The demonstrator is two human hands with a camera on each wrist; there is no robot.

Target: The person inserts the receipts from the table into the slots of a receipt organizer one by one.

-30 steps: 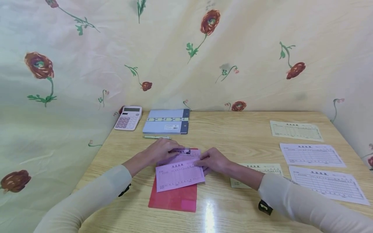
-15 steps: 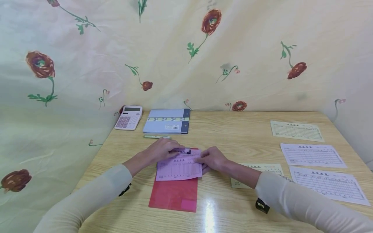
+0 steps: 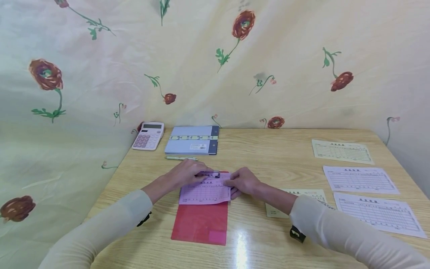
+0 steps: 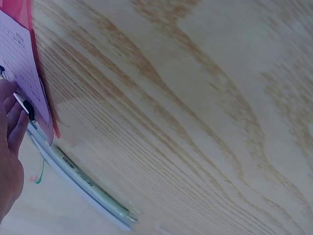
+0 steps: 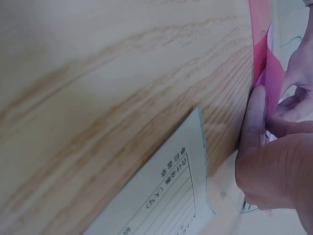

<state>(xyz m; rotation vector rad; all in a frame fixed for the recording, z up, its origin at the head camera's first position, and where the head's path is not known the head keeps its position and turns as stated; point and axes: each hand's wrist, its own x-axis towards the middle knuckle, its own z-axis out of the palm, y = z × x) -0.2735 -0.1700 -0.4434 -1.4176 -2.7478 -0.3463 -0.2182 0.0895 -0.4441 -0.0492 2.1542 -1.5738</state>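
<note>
A red clipboard (image 3: 201,222) lies on the table in front of me. My left hand (image 3: 189,172) holds the metal clip (image 3: 216,174) at its top, fingers curled over it; the left wrist view also shows these fingers (image 4: 18,122) at the clip. With thumb and fingers my right hand (image 3: 246,182) pinches the right edge of a pink printed form (image 3: 205,195). That form lies over the upper part of the clipboard, its top edge close below the clip. In the right wrist view the pink sheet (image 5: 275,78) bends up beside the thumb and fingers.
Behind the hands are a pen (image 3: 181,158), a blue notebook (image 3: 189,140) and a calculator (image 3: 147,136). One greenish form (image 3: 275,212) lies partly under the right forearm. Farther right are another greenish form (image 3: 342,151) and two white forms (image 3: 361,179).
My right hand has slid the pink form up toward the clip and slightly left, straightening it over the clipboard. The left hand has stayed on the clip.
</note>
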